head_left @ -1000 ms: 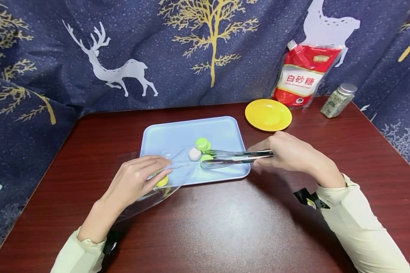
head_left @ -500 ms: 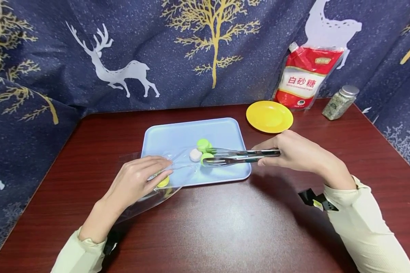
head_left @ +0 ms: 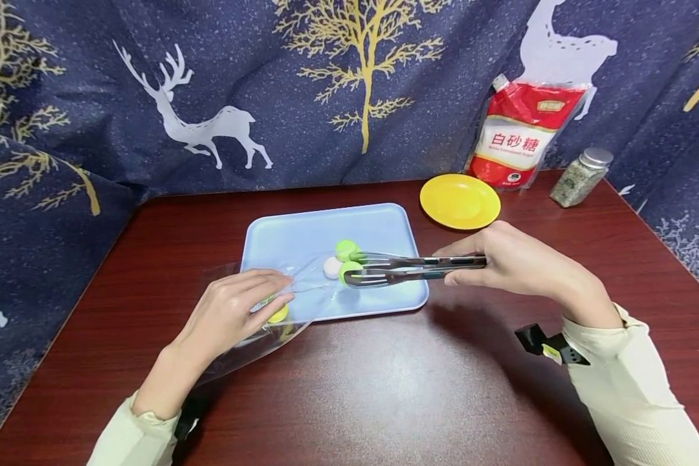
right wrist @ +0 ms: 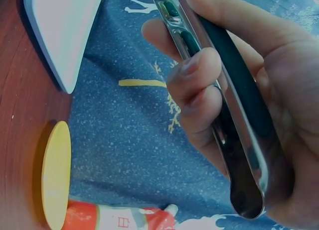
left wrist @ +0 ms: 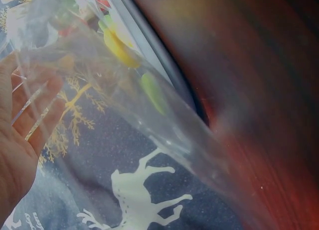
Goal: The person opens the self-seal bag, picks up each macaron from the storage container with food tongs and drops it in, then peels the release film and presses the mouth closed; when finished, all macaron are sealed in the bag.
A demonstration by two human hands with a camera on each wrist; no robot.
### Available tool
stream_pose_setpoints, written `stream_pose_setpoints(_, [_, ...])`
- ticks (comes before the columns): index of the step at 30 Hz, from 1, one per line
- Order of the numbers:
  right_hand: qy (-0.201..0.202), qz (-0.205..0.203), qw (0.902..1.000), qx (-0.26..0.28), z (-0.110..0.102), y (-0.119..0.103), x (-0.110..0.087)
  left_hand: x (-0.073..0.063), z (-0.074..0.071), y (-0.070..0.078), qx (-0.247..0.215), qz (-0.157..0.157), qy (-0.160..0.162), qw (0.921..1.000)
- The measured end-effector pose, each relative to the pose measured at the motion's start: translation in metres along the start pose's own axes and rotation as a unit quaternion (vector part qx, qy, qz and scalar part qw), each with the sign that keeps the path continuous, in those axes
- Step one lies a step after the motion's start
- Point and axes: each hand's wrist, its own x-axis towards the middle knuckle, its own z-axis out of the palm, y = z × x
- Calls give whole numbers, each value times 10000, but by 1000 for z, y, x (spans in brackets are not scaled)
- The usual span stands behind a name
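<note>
My left hand (head_left: 239,307) holds a clear plastic bag (head_left: 309,291) between thumb and fingers, over the near left of a light blue tray (head_left: 291,226). A yellow macaron (head_left: 279,314) shows beside its thumb, through the plastic. In my right hand (head_left: 512,265) is a pair of metal tongs (head_left: 408,261) with dark grips, the fingers wrapped around them in the right wrist view. The tong heads lie at a green macaron (head_left: 350,273). Against it are a whitish macaron (head_left: 332,267) and another green macaron (head_left: 346,250), all on the tray.
A yellow plate (head_left: 460,200) lies beyond the tray on the right. Behind it a red and white sugar pouch (head_left: 515,133) leans on the dark patterned cloth (head_left: 297,129). A glass jar with a metal lid (head_left: 581,178) stands near the table's far right corner.
My right hand has drawn slightly to the right, and the tong heads have come closer together at the near green macaron, which now looks tilted. My left hand stays put on the bag.
</note>
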Motion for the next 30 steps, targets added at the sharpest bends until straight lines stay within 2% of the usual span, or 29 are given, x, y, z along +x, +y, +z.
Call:
stream_pose_setpoints(18, [93,-222,9996,138,0,-3,0,-2,1,0,61,-39,25,10000])
stream_pose_setpoints(30, [103,-213,9995,199,4,-5,2,-3,1,0,154,-133,-23,9998])
